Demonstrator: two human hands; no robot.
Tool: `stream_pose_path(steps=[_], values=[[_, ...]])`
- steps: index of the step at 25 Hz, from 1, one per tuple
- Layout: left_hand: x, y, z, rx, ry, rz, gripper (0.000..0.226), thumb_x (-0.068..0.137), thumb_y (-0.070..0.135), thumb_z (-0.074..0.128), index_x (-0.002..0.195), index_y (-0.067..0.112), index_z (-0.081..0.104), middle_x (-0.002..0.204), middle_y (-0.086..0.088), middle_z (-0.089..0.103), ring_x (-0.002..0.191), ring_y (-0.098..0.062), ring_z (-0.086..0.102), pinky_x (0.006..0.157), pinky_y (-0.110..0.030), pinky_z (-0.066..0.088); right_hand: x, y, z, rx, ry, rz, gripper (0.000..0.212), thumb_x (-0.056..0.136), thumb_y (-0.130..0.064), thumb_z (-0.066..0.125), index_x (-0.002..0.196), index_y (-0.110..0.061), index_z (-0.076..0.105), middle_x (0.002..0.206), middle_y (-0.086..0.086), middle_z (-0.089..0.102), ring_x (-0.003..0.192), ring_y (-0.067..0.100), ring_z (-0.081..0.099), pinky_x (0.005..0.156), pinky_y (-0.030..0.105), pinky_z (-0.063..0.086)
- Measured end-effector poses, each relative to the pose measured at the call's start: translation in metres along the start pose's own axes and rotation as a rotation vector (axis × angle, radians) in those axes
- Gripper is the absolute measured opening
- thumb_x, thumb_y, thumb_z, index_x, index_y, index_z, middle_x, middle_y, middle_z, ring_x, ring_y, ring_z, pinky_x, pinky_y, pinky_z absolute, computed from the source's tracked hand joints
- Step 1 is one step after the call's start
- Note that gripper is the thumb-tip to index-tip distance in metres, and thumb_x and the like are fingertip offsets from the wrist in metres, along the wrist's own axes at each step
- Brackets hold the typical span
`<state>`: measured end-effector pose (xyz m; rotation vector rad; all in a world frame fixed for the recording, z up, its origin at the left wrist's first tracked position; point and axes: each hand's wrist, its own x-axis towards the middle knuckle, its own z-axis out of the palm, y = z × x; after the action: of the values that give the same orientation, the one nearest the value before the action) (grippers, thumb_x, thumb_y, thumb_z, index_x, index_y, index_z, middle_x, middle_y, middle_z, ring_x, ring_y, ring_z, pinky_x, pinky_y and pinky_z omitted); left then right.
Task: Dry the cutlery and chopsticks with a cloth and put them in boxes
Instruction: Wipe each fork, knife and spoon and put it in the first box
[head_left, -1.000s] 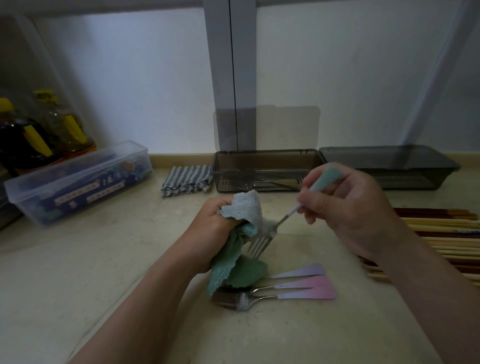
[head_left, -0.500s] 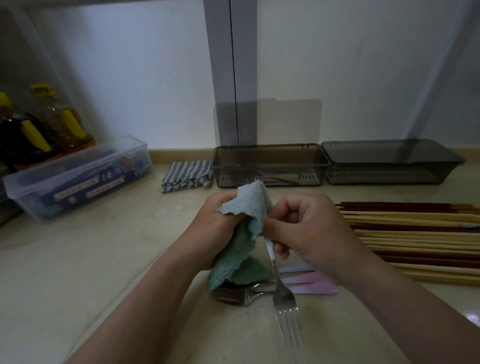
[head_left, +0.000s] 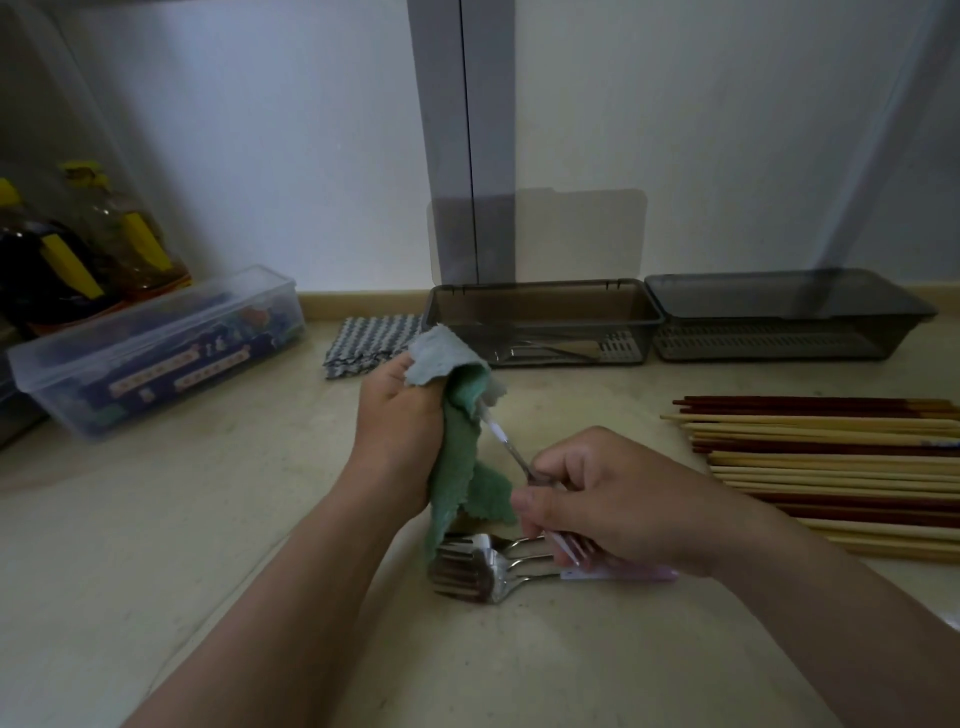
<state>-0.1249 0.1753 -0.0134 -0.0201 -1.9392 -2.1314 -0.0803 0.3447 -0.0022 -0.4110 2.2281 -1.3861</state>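
My left hand grips a green cloth bunched round the handle end of a fork. My right hand pinches that fork near its metal head, with the tines poking out below my fingers. On the counter beneath my hands lie three forks with pink handles. A row of several wooden chopsticks lies to the right. Two dark boxes stand at the back: the left box is open with cutlery inside, the right box has its lid on.
A clear plastic container sits at the left with oil bottles behind it. A folded grey checked cloth lies beside the left dark box. The wall and a grey pillar stand close behind the boxes.
The fork has been turned round: my right hand now holds its head end low, and the handle has gone up into the cloth held by my left hand.
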Motion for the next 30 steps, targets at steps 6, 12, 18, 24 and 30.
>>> stream_pose_path(steps=[6, 12, 18, 24, 30], values=[[-0.003, -0.002, 0.003, 0.053, -0.105, 0.042, 0.034, 0.093, -0.004, 0.043, 0.072, 0.012, 0.064, 0.053, -0.004, 0.062, 0.047, -0.019, 0.056, 0.047, -0.026, 0.047, 0.015, 0.013, 0.02, -0.007, 0.058, -0.054, 0.029, 0.099, -0.023, 0.06, 0.071, -0.016, 0.066, 0.054, 0.0, 0.058, 0.051, 0.013, 0.051, 0.052, 0.026, 0.04], [-0.005, -0.002, 0.004, 0.067, -0.151, 0.061, 0.028, 0.095, -0.001, 0.045, 0.078, 0.012, 0.063, 0.057, -0.001, 0.065, 0.05, -0.016, 0.059, 0.047, -0.026, 0.049, 0.018, 0.014, 0.03, -0.042, 0.111, -0.081, 0.031, 0.097, -0.025, 0.063, 0.067, -0.019, 0.065, 0.054, 0.0, 0.053, 0.049, 0.012, 0.047, 0.052, 0.027, 0.038], [-0.007, -0.002, 0.005, 0.061, -0.143, 0.079, 0.028, 0.094, -0.001, 0.047, 0.077, 0.014, 0.063, 0.057, 0.002, 0.062, 0.05, -0.013, 0.056, 0.046, -0.026, 0.045, 0.019, 0.011, 0.037, -0.017, 0.134, -0.122, 0.031, 0.099, -0.019, 0.059, 0.068, -0.019, 0.062, 0.044, -0.011, 0.052, 0.042, 0.0, 0.047, 0.048, 0.016, 0.036], [-0.009, -0.002, 0.007, 0.056, -0.163, 0.134, 0.028, 0.094, 0.002, 0.049, 0.075, 0.015, 0.065, 0.06, 0.002, 0.063, 0.052, -0.011, 0.057, 0.046, -0.024, 0.045, 0.022, 0.011, 0.042, -0.008, 0.164, -0.158, 0.028, 0.099, -0.016, 0.059, 0.074, -0.004, 0.062, 0.045, -0.013, 0.048, 0.043, 0.0, 0.045, 0.047, 0.015, 0.035], [-0.009, -0.002, 0.007, 0.059, -0.221, 0.154, 0.022, 0.094, 0.006, 0.053, 0.078, 0.015, 0.066, 0.063, 0.004, 0.065, 0.059, -0.009, 0.06, 0.053, -0.021, 0.049, 0.022, 0.012, 0.043, -0.007, 0.17, -0.183, 0.026, 0.099, -0.017, 0.06, 0.08, 0.0, 0.066, 0.054, -0.009, 0.054, 0.049, 0.001, 0.048, 0.053, 0.022, 0.039]])
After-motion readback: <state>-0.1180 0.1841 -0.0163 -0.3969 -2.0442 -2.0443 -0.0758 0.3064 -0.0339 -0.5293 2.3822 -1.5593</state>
